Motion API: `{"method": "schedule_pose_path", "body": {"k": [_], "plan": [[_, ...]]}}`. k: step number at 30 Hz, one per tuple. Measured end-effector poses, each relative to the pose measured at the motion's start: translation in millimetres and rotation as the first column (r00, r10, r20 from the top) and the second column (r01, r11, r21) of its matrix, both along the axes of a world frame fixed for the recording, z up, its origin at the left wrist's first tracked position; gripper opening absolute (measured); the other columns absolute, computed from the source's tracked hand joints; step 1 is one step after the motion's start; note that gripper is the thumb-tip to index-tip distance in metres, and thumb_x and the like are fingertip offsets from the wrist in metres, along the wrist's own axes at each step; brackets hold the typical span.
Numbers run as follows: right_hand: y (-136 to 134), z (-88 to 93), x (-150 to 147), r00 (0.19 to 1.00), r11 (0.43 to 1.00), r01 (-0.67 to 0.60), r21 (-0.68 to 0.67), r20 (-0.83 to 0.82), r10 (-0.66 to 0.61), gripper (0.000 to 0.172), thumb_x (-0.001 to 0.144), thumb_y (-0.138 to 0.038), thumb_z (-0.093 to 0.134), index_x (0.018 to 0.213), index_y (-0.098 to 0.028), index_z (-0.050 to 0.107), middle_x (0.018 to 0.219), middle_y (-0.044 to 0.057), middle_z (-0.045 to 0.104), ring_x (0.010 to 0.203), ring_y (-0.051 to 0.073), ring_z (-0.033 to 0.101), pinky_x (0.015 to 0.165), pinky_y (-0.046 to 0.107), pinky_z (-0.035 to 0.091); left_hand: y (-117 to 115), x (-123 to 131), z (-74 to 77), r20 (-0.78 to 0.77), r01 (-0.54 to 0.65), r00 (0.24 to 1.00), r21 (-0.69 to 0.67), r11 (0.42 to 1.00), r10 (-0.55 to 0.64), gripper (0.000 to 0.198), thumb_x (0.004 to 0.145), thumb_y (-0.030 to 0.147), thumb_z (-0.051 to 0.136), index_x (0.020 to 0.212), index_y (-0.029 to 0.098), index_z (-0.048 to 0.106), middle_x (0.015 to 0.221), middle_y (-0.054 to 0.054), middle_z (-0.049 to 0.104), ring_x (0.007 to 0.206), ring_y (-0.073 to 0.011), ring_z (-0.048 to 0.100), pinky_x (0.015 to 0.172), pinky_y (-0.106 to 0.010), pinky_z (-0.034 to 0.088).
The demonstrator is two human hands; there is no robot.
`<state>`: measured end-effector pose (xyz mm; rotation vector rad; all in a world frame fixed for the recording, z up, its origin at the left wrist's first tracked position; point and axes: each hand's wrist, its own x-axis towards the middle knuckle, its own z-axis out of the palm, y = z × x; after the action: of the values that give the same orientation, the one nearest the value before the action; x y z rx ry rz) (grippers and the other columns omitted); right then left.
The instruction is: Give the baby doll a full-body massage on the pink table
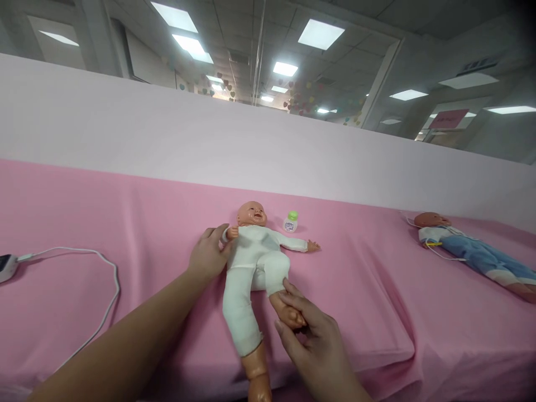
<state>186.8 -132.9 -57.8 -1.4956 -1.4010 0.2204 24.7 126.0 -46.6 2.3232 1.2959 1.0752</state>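
Note:
A baby doll (255,254) in white clothes lies face up on the pink cloth (125,223), head away from me. My left hand (209,254) grips the doll's bent arm at its side, fingers curled round it. My right hand (310,335) is closed round the doll's bare foot, with that knee bent up. The doll's other leg stretches toward me.
A small bottle with a green cap (290,221) stands beside the doll's head. A second doll in blue trousers (473,251) lies at the far right. A white cable (96,279) loops at the left from a small device (6,267). A white partition (251,139) runs behind.

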Motion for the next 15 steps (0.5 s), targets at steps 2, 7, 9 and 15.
{"method": "schedule_pose_path", "body": {"k": [2,7,9,15], "plan": [[-14,-10.0,6,0.999,1.000,-0.004,0.016,0.054,0.003,0.044,0.087,-0.020,0.072,0.130,-0.023,0.071,0.143,0.013,0.066,0.127,0.032,0.067,0.097,0.037,0.063,6,-5,3.7,0.089,-0.063,0.994,-0.075,0.995,0.069,0.053,0.095,0.042,0.058,0.146,0.032,0.055,0.128,-0.009,0.066,0.107,-0.0276,0.068,0.087,-0.039,0.055],[-38,-50.9,9,0.992,0.994,-0.032,0.101,0.127,0.019,0.053,0.079,-0.014,0.075,0.131,-0.024,0.071,0.139,0.009,0.069,0.124,0.032,0.069,0.101,0.037,0.061,22,-21,11.1,0.247,-0.163,0.943,-0.239,0.957,0.223,0.065,0.091,0.039,0.063,0.153,0.036,0.045,0.131,-0.008,0.068,0.097,-0.0250,0.073,0.079,-0.037,0.057],[-42,-63.6,7,0.992,0.994,-0.015,0.107,0.127,0.001,0.054,0.079,-0.013,0.073,0.131,-0.025,0.072,0.139,0.009,0.069,0.123,0.031,0.069,0.101,0.035,0.061,27,-25,11.0,0.282,-0.190,0.919,-0.301,0.935,0.277,0.073,0.090,0.038,0.065,0.158,0.035,0.037,0.134,-0.008,0.067,0.099,-0.0260,0.073,0.078,-0.037,0.057],[-42,-72.2,4,0.966,0.995,0.015,0.094,0.255,-0.039,0.055,0.080,-0.015,0.071,0.132,-0.030,0.071,0.139,0.006,0.069,0.113,0.026,0.075,0.096,0.027,0.061,37,-33,9.2,0.219,-0.292,0.896,-0.367,0.883,0.387,0.093,0.088,0.036,0.066,0.166,0.023,0.018,0.147,-0.015,0.055,0.119,-0.0308,0.065,0.091,-0.041,0.057]]}}
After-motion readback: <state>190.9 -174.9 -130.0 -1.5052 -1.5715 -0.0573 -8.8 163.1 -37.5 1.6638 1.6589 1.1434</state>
